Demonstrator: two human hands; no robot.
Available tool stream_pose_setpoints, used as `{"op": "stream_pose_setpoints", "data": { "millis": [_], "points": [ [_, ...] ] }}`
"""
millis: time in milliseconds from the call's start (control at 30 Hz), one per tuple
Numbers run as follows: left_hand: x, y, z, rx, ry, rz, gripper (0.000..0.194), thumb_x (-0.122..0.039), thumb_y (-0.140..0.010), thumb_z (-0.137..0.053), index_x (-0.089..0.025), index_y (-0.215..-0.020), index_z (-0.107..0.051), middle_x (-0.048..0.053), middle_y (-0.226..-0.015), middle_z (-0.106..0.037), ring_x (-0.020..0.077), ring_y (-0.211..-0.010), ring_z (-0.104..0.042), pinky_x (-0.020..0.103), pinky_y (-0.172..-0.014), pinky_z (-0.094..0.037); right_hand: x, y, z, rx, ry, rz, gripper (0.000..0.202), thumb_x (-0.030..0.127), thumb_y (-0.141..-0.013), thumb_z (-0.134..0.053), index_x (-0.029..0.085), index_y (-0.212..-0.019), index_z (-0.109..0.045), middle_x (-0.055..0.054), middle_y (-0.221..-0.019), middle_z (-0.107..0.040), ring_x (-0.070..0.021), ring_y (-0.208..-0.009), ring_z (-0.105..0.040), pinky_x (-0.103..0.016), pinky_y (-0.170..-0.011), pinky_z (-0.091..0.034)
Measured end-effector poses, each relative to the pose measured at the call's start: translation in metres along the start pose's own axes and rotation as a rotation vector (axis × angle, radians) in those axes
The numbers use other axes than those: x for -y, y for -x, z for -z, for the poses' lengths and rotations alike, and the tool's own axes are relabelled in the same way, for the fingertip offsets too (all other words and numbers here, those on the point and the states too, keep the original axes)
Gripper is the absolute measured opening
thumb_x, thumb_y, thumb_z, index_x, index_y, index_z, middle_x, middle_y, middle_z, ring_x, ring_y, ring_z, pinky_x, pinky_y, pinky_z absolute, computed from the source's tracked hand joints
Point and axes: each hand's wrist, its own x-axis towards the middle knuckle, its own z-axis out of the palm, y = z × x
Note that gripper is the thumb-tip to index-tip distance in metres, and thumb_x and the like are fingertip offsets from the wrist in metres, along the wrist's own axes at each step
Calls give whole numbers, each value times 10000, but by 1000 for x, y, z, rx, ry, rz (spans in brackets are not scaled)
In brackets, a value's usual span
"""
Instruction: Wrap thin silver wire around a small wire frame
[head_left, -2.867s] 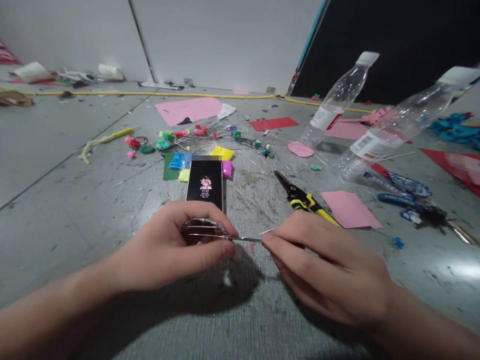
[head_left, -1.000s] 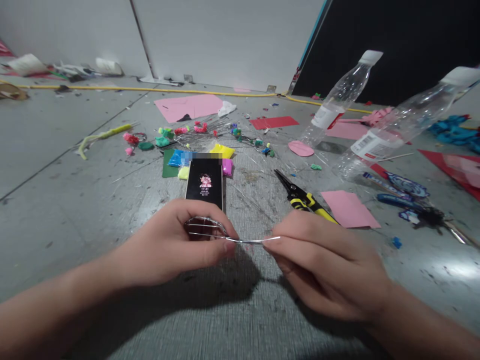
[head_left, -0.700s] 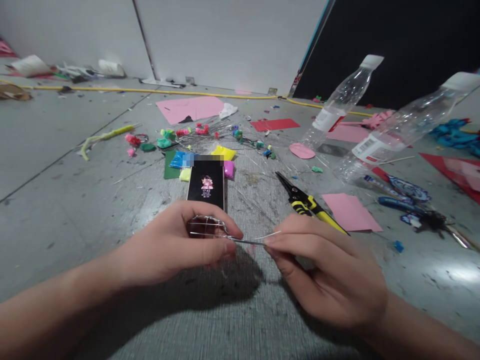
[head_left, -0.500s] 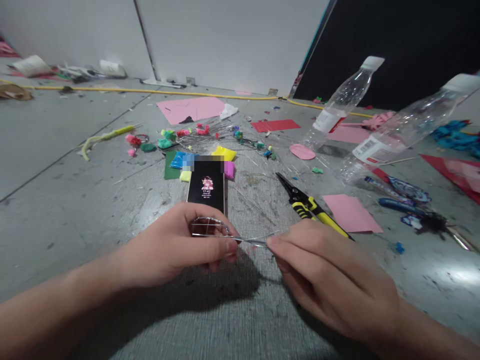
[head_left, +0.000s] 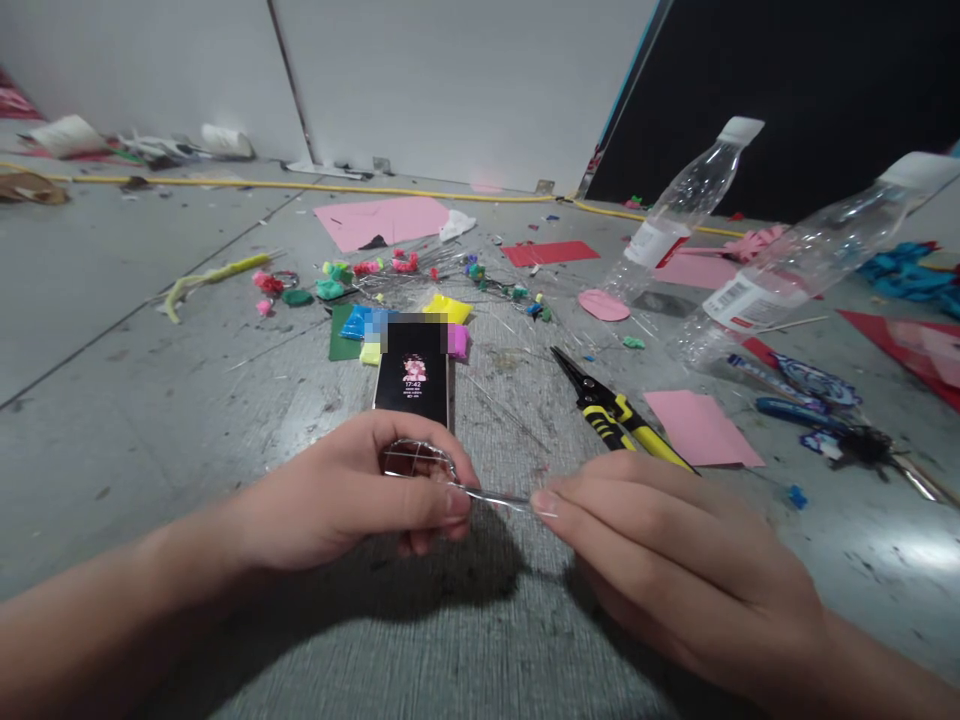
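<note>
Two hand grips (head_left: 345,495), one phone (head_left: 412,375), two bottles (head_left: 654,243)

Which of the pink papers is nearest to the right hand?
The squarish pink sheet beside the pliers; the other pink papers lie farther from the right hand.

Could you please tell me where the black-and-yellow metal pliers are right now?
In the head view, the black-and-yellow metal pliers lie right of centre, just beyond the bare right hand and left of the pink four-sided paper.

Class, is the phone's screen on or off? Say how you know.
On: the phone shows a glowing picture and the time, 17:42, against black.
</note>
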Motion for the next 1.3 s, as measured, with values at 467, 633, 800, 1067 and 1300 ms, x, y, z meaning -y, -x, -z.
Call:
{"op": "stream_pose_setpoints", "data": {
  "millis": [467, 633, 800, 1067, 1300],
  "points": [
    [-2, 2, -1, -18, -5, -38, 151, -85, -745, -862, -197, -788, -770, -65, -631, -748, 47, -508, -585, 92, -477, -484, 2, -6, -10, -96, -207, -171, 241, -40, -942, -585, 95, -1126, -662, -69, -966, -706, -147, -858, -685, -269, -770, -622],
    [0, 1, 0, -2, 8, -50, 131, -106, -757, -864, -195, -786, -772, -56, -636, -748, 54, -512, -595, 103, -489, -500, -1, -9, -13, -107, -301, -179, 265, -48, -931, -577, 114, -1129, -646, -68, -976, -699, -140, -875, -685, -252, -796, -627],
    [-1, 1, 1, 4, 9, -45, 113, -126, -769, -866, -194, -777, -777, -52, -632, -744, 56, -515, -597, 100, -478, -491, -4, -8, -11, -61, -296, -166, 278, -39, -936, -560, 134, -1137, -641, -70, -980, -711, -155, -902, -691, -278, -807, -636],
    [1, 2, 2, -20, -3, -67, 74, -138, -812, -842, -196, -793, -801, -49, -640, -746, 54, -527, -601, 98, -491, -494, -7, -6, -8, -20, -159, -62, 262, -34, -971, -546, 113, -1150, -668, -74, -949, -722, -188, -838, -658, -326, -723, -589],
    [-1, 0, 3, -98, -87, -69, 141, -109, -733, -873, -210, -797, -799, -71, -603, -696, 57, -527, -575, 107, -483, -447, -3, -11, -7, 13, -83, -32, 232, -23, -1024, -495, 98, -1065, -689, -60, -844, -693, -197, -790, -630, -345, -712, -535]
  ]
}}
